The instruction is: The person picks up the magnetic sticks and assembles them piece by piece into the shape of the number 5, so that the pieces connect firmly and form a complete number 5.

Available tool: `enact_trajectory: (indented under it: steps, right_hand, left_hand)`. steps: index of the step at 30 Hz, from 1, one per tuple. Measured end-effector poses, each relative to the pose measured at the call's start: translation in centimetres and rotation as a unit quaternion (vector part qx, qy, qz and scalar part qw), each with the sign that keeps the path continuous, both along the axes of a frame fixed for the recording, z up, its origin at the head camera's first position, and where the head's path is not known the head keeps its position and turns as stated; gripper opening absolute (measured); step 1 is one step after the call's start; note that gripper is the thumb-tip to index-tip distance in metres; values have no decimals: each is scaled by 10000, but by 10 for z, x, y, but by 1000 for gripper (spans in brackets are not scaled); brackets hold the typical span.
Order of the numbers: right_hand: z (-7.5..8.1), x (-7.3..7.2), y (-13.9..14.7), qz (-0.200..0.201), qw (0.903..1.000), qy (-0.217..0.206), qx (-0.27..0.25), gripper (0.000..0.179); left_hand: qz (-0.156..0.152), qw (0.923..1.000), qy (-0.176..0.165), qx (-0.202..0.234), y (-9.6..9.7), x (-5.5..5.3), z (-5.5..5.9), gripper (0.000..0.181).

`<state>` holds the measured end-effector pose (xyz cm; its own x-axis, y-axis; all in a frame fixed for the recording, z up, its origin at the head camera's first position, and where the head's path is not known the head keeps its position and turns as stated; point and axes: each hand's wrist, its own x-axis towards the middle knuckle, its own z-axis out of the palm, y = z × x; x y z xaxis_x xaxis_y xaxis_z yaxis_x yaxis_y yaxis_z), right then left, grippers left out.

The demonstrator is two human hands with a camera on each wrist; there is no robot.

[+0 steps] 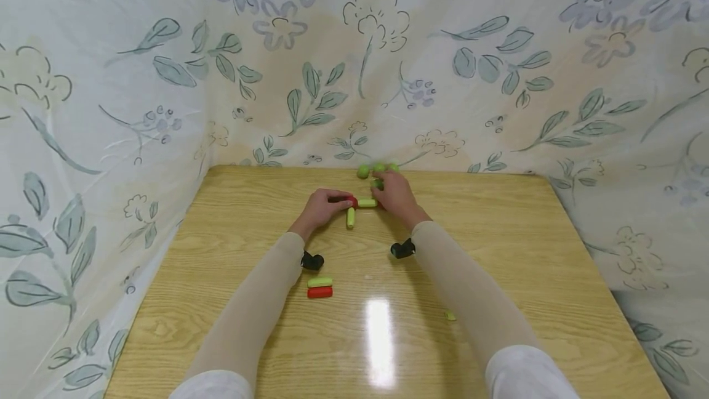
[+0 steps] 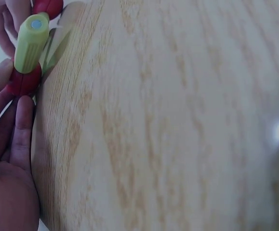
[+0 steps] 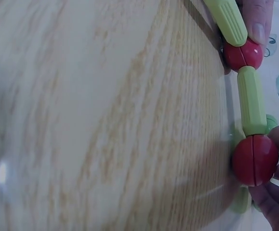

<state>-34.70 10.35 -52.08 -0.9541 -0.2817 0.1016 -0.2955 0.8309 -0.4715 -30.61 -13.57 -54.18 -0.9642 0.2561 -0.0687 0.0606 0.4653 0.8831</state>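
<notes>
My left hand (image 1: 327,205) pinches a red ball (image 2: 24,82) between thumb and fingers. From this ball one light-green ridged stick (image 2: 32,43) juts toward me, its end showing a small grey disc. A second light-green stick (image 3: 252,101) links it to another red ball (image 3: 256,160), which the fingers of my right hand (image 1: 396,194) grip. That second ball is mostly behind the right hand in the head view. A green ball (image 1: 378,184) lies right by the right hand's fingers.
Several green balls (image 1: 362,171) stand along the back edge by the floral cloth (image 1: 376,109). Nearer on the wooden table (image 1: 249,325) lie a light-green stick (image 1: 320,282) and a red stick (image 1: 320,292), side by side. A small yellow-green piece (image 1: 450,316) lies by the right forearm.
</notes>
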Motion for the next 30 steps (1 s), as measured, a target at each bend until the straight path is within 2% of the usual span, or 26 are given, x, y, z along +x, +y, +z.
enact_trajectory:
  steps: [5,10,20,30]
  right_hand:
    - [-2,1,4,-113,9990,-138,-421,37]
    - [1,3,6,-160,9978,-218,-600,38]
    - [12,10,9,6,9986,18,-535,37]
    - [13,15,20,141,9945,51,-1033,33]
  left_hand:
    - [2,10000,-23,29,1,1,0,34]
    - [5,10000,-38,48,1,2,1,34]
    - [-28,10000,70,55,0,1,-1,34]
    - [-4,10000,46,64,1,1,-1,33]
